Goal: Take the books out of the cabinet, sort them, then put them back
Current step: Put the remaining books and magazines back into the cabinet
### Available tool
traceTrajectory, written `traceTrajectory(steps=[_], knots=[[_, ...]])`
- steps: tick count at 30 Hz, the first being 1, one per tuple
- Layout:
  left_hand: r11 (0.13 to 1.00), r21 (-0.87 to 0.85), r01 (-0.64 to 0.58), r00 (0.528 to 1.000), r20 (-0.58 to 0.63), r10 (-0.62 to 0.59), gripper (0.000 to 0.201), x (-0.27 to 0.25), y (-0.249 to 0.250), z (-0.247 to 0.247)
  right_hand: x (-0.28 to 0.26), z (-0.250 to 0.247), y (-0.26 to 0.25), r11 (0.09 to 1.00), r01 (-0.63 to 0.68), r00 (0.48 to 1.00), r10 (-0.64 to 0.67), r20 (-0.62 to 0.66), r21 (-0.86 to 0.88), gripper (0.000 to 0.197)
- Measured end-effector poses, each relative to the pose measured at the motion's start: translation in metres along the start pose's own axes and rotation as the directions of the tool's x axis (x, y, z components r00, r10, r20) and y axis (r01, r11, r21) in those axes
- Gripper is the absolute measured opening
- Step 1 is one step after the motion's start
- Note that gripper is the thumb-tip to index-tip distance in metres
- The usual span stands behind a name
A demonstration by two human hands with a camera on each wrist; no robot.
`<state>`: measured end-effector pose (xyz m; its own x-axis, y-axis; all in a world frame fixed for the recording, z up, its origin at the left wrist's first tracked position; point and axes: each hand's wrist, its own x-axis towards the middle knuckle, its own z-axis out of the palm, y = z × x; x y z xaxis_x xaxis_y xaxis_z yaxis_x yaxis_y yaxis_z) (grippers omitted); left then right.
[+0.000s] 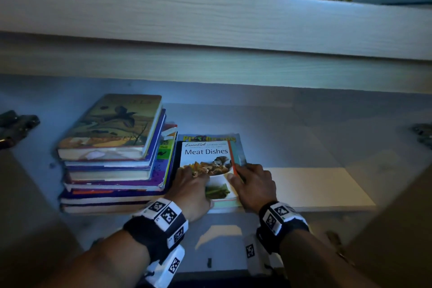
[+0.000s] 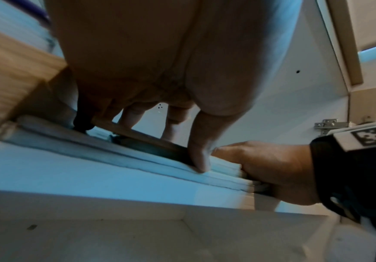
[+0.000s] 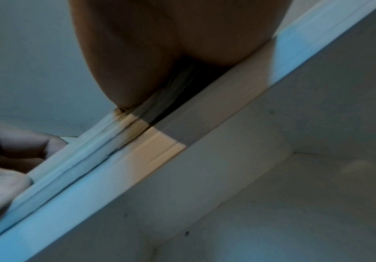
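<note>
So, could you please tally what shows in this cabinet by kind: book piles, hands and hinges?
Book piles: 2, tall stack, low pile
Hands: 2, left hand, right hand
Hinges: 2, left hinge, right hinge
Total: 6

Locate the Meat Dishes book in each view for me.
Head: Meat Dishes book at centre, right of the tall stack.
Left wrist: seen edge-on, a dark strip across the middle.
Right wrist: only blurred page edges, lower left; cover not visible.
Shared landmark: the white shelf board beneath it.

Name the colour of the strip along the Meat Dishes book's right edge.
Orange-red strip on the Meat Dishes book; best in the head view.
</note>
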<state>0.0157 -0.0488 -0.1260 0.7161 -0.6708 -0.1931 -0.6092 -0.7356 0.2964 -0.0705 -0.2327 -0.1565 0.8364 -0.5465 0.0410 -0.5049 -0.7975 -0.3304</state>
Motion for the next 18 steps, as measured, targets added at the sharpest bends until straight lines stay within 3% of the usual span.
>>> traceTrajectory(steps=[4,6,9,11,12,14,18], knots=[[0.998,0.063,-0.014,0.999,0.043,0.011,0.067,0.007,0.001,-0.001,0.0,-0.009,-0.005,0.999,-0.004,0.991,0.009,0.131,-0.039,0.053],[0.998,0.062,-0.019,0.995,0.095,0.013,0.072,0.008,0.002,-0.005,-0.006,-0.022,-0.015,0.998,-0.047,0.971,0.037,0.237,0.037,0.059],[0.997,-0.004,-0.083,0.996,0.029,0.083,0.078,-0.012,0.002,-0.022,-0.029,-0.046,-0.033,0.955,-0.192,0.932,0.105,0.346,0.227,0.075],[0.989,-0.077,-0.123,0.992,0.007,0.124,0.075,-0.039,0.005,-0.045,-0.058,-0.08,-0.045,0.951,-0.168,0.913,0.051,0.406,0.259,0.103],[0.988,-0.103,-0.118,0.991,0.047,0.123,0.073,-0.055,0.007,-0.059,-0.072,-0.099,-0.05,0.948,-0.155,0.904,0.022,0.428,0.279,0.108],[0.984,-0.16,-0.075,0.983,0.153,0.099,0.071,-0.091,0.011,-0.09,-0.099,-0.143,-0.064,0.926,-0.147,0.895,-0.025,0.445,0.349,0.083],[0.916,-0.402,-0.006,0.98,0.179,0.085,0.053,-0.167,0.02,-0.173,-0.15,-0.242,-0.098,0.81,-0.179,0.902,-0.09,0.421,0.558,0.034]])
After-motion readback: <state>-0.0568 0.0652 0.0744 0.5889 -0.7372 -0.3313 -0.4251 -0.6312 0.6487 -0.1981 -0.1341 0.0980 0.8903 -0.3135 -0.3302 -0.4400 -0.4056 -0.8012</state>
